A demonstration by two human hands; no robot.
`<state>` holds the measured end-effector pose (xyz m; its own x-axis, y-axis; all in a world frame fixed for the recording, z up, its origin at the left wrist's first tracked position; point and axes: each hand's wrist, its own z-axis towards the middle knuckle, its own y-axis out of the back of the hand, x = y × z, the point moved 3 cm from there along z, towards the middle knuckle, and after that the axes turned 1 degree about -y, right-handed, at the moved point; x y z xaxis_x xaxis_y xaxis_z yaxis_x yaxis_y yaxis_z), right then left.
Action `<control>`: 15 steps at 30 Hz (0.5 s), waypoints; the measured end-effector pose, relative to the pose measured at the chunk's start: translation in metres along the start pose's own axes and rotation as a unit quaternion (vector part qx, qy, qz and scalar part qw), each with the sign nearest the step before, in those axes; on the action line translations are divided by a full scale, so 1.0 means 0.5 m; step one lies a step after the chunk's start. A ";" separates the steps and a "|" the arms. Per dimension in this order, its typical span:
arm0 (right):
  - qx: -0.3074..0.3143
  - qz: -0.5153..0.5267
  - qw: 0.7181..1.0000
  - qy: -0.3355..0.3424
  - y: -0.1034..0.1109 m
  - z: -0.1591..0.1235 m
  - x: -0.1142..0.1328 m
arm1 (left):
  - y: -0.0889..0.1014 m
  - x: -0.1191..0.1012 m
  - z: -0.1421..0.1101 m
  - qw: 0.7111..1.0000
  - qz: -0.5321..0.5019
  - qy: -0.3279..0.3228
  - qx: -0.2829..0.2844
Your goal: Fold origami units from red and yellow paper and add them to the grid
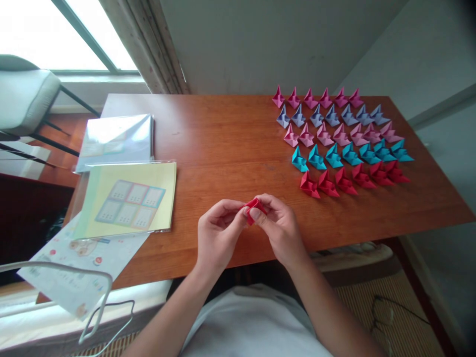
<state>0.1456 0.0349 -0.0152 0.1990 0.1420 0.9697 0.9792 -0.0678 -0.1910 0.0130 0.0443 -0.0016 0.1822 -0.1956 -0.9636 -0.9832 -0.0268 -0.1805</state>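
Between both hands, above the table's front edge, is a small piece of folded red paper [254,204]. My left hand [220,229] pinches its left side with thumb and fingertips. On the other side my right hand [279,224] is closed on it, the thumb pressed on its front face. Fingers hide part of its folds. To the right stand rows of folded paper boats: red ones [345,181] nearest, then teal ones [351,154], light pink ones [323,135], lavender ones [317,117] and dark pink ones [310,99] at the back.
On the left of the wooden table [208,139] lie a yellow paper pack [130,198] in clear film, another wrapped pack [115,139] behind it, and a printed sheet [85,267] overhanging the edge. A white bent tube [106,292] is at lower left; a chair [28,99] stands beyond.
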 end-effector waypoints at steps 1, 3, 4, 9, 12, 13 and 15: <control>0.003 -0.011 1.000 0.003 0.000 0.000 0.006 | 0.000 -0.001 -0.001 1.000 -0.005 0.004 0.008; 0.005 -0.039 0.999 0.013 0.002 0.001 0.016 | 0.002 -0.004 -0.002 1.000 -0.008 0.013 0.026; 0.005 -0.051 0.999 0.017 0.004 0.002 0.019 | 0.003 -0.005 -0.001 0.999 -0.005 0.016 0.035; 0.029 -0.037 0.999 -0.006 0.013 0.008 0.020 | 0.012 0.001 0.003 0.998 -0.004 0.044 0.048; 0.054 -0.033 0.998 -0.006 0.014 0.011 0.023 | 0.013 0.009 0.004 0.997 -0.015 0.058 0.042; 0.058 -0.037 0.998 -0.002 0.015 0.012 0.024 | 0.012 0.011 0.004 0.997 -0.018 0.061 0.043; 0.057 -0.046 0.997 0.009 0.017 0.012 0.027 | 0.010 0.013 0.004 0.997 -0.023 0.064 0.044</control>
<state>0.1570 0.0423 -0.0047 0.1091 0.1256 0.9861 0.9915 0.0574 -0.1170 0.0095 0.0448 -0.0091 0.2182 -0.3199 -0.9220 -0.9683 0.0470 -0.2455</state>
